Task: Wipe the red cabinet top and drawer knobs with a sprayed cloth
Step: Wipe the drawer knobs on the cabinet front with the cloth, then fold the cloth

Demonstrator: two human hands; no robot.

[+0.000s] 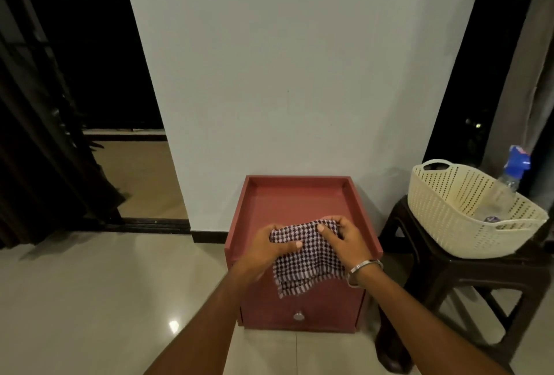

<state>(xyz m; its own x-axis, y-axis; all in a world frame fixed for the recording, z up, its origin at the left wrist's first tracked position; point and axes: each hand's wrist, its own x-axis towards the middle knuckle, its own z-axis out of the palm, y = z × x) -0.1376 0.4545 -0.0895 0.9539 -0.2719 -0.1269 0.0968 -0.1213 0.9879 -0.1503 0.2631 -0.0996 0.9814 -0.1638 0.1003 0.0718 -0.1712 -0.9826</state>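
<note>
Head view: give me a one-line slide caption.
Both hands, left and right, hold a checkered cloth above the red cabinet; spray bottle sits in the basket.

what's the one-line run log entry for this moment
both hands grip checked cloth | above red cabinet top | spray bottle in basket

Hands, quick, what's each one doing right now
Left hand: grips the cloth.
Right hand: grips the same cloth, above the cabinet.
</note>
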